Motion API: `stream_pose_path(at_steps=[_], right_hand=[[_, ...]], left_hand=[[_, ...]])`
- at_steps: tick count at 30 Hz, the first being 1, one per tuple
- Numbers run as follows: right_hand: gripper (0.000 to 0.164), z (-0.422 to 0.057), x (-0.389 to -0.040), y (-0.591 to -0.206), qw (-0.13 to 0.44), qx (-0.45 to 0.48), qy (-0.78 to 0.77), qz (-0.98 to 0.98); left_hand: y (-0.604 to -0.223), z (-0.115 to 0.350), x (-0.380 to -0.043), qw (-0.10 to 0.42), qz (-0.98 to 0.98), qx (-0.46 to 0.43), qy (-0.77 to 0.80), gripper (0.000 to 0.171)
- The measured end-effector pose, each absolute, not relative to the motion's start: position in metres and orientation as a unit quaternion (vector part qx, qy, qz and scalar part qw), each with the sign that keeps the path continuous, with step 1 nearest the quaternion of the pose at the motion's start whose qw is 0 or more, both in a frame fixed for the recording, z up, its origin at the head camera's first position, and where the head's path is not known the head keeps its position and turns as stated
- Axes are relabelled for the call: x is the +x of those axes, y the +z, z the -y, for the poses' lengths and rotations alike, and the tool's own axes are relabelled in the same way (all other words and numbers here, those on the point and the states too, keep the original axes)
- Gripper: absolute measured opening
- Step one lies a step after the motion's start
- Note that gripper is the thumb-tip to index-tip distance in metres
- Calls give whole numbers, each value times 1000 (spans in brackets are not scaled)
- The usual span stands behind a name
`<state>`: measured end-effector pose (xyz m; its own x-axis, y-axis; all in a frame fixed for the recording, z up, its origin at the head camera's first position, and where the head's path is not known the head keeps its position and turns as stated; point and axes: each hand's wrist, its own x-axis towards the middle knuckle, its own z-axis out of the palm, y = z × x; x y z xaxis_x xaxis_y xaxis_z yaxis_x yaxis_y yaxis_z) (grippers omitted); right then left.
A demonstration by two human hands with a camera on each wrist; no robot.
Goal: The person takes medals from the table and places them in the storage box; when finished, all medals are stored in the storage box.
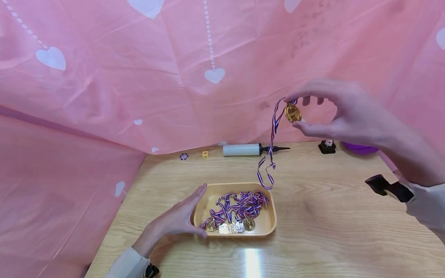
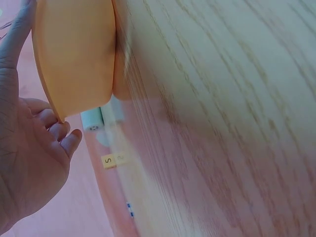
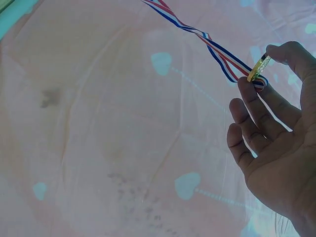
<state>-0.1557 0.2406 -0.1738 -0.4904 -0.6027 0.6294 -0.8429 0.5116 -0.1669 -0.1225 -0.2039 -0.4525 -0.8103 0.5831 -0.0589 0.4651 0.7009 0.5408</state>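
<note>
Raised above the back of the table, my right hand pinches a gold medal by its edge between thumb and fingers. Its red, white and blue ribbon dangles down, the lower loop near the tray's back right corner. In the right wrist view the medal is seen nearly edge-on at the fingertips. My left hand grips the left end of a yellow-orange plastic tray, thumb at the near side and fingers at the far side. Inside lie tangled striped ribbons and several gold and silver medals.
Along the back of the wooden table lie a poker chip, a yellow letter cube and a white hand pump with a black nozzle. A black-based object and a purple item stand back right. Pink heart-print cloth hangs behind.
</note>
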Motion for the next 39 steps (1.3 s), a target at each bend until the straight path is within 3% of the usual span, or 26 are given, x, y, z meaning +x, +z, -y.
stream_pose_path(at_steps=[23,39], right_hand=[[56,-220,-172,-230,189,498,272,802],[42,-215,-169,-293,112,455,243,850]], left_hand=[[-453,199,-122,113,-914,290,260,146],[-454,200,-121,111,-916,288,258,147]])
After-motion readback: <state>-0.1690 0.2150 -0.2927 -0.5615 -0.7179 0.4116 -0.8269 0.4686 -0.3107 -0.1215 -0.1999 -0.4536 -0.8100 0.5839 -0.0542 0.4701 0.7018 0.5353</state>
